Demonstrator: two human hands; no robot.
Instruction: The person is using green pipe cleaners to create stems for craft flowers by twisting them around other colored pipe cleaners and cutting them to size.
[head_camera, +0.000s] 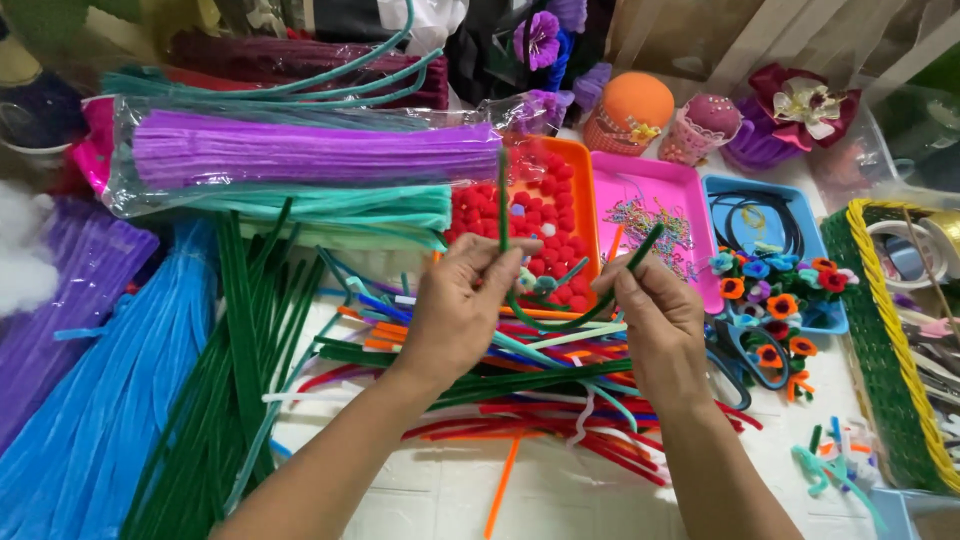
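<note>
White bench (560, 500) fills my view, and it is piled with fuzzy craft stems in many colours. My left hand (455, 315) pinches one end of a green stem (560, 322), and that end sticks straight up. My right hand (655, 315) pinches the other end, which leans up and to the right. Between my two hands the green stem hangs in a curve like a smile, just above a loose pile of stems (520, 390) in red, orange, blue and green. Behind my hands sits an orange tray (583, 170) full of red pom-poms (545, 215). Beside it is a pink tray (650, 180), then a blue tray (800, 215) with small fuzzy flowers (775, 285) at its front. Scissors (745, 360) lie near my right hand. On the left lie a blue bundle (100, 400), a dark green bundle (225, 370) and a bagged purple bundle (310, 150). A green basket (880, 340) stands at the far right.
</note>
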